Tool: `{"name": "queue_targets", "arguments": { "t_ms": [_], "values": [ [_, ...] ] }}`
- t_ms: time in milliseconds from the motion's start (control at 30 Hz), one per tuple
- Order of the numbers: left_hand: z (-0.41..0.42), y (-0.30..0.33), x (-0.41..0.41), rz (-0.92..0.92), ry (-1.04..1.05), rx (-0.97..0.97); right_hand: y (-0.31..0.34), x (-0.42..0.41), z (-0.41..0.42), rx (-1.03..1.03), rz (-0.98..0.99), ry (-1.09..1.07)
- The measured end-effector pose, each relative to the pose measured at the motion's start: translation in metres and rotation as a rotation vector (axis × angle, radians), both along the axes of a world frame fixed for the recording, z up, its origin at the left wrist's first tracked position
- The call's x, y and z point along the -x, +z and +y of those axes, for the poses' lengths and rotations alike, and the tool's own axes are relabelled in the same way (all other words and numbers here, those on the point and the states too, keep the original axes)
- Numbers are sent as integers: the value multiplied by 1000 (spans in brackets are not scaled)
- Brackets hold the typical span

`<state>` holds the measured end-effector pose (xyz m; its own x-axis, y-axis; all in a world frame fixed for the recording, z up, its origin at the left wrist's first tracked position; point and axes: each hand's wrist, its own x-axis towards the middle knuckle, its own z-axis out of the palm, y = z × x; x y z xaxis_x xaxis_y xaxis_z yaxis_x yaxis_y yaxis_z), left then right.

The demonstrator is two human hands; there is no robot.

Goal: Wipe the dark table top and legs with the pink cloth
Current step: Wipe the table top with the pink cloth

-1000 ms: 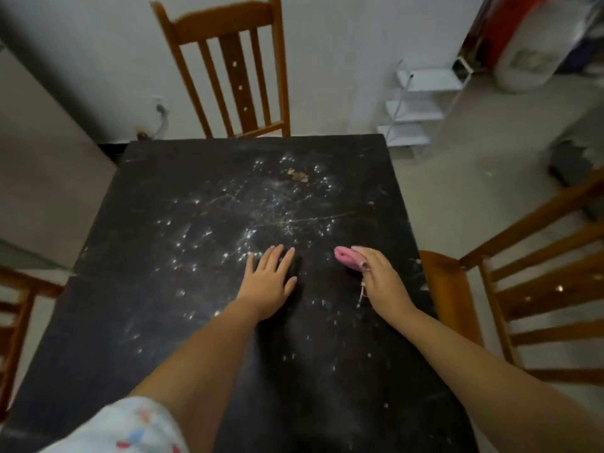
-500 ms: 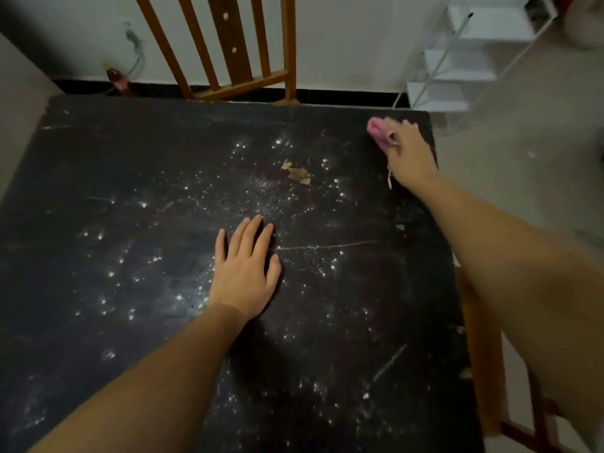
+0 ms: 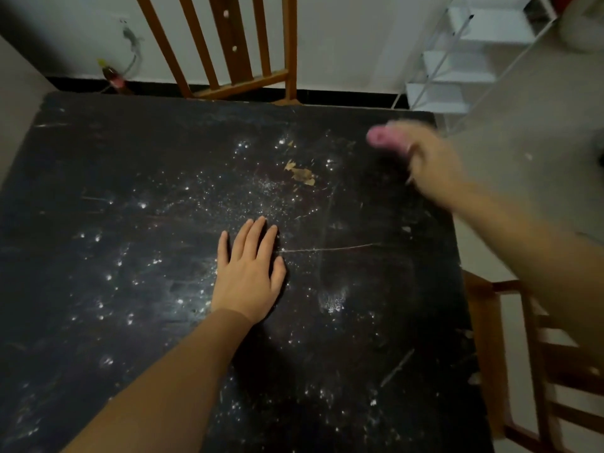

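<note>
The left hand (image 3: 247,278) lies flat, fingers straight, palm down near the middle of the dark, scratched, white-speckled surface (image 3: 130,223). The right hand (image 3: 428,161), blurred, grips a small bunched pink cloth (image 3: 380,137) at the far right corner of the surface. A tan flaky patch (image 3: 302,173) sits between the hands. A brown wooden slatted chair (image 3: 228,47) stands beyond the far edge, another wooden chair (image 3: 536,371) at the right, and a white wire shelf rack (image 3: 464,60) by the wall.
</note>
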<state>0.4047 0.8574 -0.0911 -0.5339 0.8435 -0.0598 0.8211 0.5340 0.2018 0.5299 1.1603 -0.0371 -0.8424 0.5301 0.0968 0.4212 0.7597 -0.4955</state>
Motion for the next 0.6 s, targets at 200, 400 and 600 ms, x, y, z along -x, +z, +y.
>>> {"name": "queue_targets", "arguments": {
  "t_ms": [200, 400, 600],
  "values": [
    [-1, -4, 1, 15, 7, -11, -55, -7, 37, -86, -123, -109],
    [1, -1, -1, 5, 12, 2, -42, -101, -146, 133, -245, 301],
    [0, -1, 0, 16, 10, 2, -11, -10, -30, 136, 138, 6]
  ]
}}
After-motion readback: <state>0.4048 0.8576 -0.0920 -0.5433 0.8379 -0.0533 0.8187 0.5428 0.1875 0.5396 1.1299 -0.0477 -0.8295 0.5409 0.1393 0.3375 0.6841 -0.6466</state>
